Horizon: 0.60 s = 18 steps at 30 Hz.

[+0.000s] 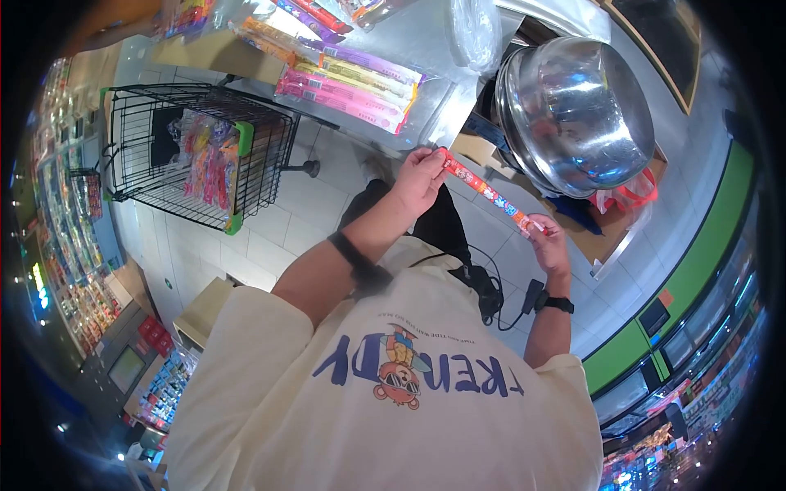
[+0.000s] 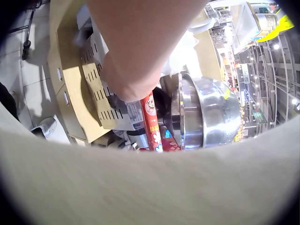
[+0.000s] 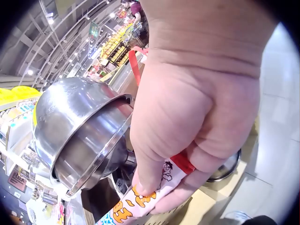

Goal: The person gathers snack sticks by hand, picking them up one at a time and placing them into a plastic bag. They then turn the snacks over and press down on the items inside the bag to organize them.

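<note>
I log a long red snack stick (image 1: 487, 194) at frame centre, stretched between both hands. Left hand (image 1: 417, 176) pinches its upper-left end; right hand (image 1: 547, 243) has its fingers clamped on the lower-right end. Beyond, upper right: stacked steel bowls (image 1: 573, 114). Farther, top centre: snack packs (image 1: 352, 82).

Location: retail shop. Indicators: stocked merchandise shelves (image 1: 67, 213), wire shopping basket (image 1: 274, 151), packaged snack sticks (image 1: 352, 82) on a counter (image 1: 430, 49), glass display cabinets (image 1: 696, 340).
</note>
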Available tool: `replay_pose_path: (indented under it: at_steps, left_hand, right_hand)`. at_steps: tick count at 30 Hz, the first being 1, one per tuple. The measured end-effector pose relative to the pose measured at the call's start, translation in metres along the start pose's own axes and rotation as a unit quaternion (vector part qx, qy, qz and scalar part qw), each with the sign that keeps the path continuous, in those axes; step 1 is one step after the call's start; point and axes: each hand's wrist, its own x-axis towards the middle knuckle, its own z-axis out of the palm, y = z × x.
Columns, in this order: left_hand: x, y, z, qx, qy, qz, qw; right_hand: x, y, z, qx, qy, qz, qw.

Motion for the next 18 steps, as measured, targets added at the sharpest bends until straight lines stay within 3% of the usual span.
replay_pose_path:
  at_steps: [3, 7, 10, 18]
  left_hand:
    - [0.001, -0.005, 0.003, -0.004, -0.019, 0.010, 1.000]
    - [0.001, 0.000, 0.009, -0.001, -0.032, 0.020, 0.999]
    - [-0.005, 0.008, 0.009, 0.004, 0.007, 0.023, 1.000]
    - [-0.004, 0.018, 0.001, -0.033, 0.014, -0.027, 0.999]
  right_hand:
    - [-0.005, -0.004, 0.013, 0.029, 0.035, 0.004, 0.999]
    - [0.005, -0.001, 0.010, -0.043, -0.002, 0.022, 0.999]
    - [0.013, 0.003, 0.005, -0.070, 0.006, 0.029, 0.997]
    - [0.028, -0.009, 0.009, -0.036, 0.017, 0.038, 0.998]
